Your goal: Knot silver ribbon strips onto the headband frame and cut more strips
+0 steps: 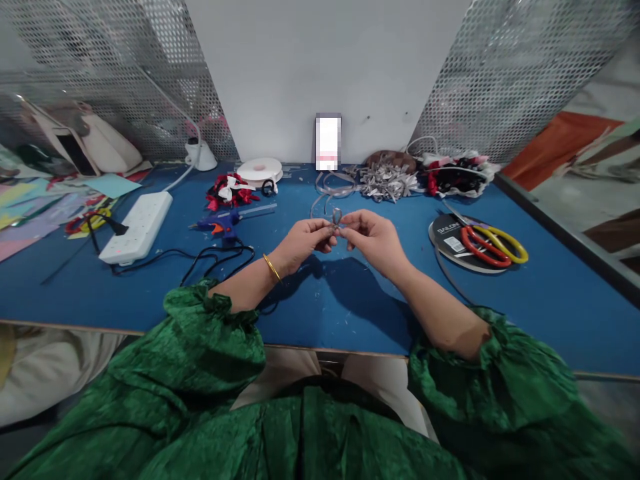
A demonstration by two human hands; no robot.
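Above the middle of the blue table, my left hand [311, 239] and my right hand [369, 235] meet, fingertips almost touching. Between them is a thin grey ribbon [337, 215] that stands up in a small loop. Thumb and fingers of both hands pinch its lower part, which is partly hidden by the fingertips. Behind the hands, a pale, loosely curled length of ribbon [336, 191] lies on the table; whether it joins the held piece I cannot tell. A heap of grey ribbon pieces [391, 183] lies behind my right hand.
Left of my hands lie a blue glue gun [223, 223], red and white bows [231, 193], a white spool [259, 169] and a power strip [137, 227]. Scissors [493, 244] rest on a black ribbon spool [453, 241] at right. A lit phone [328, 142] leans on the back panel.
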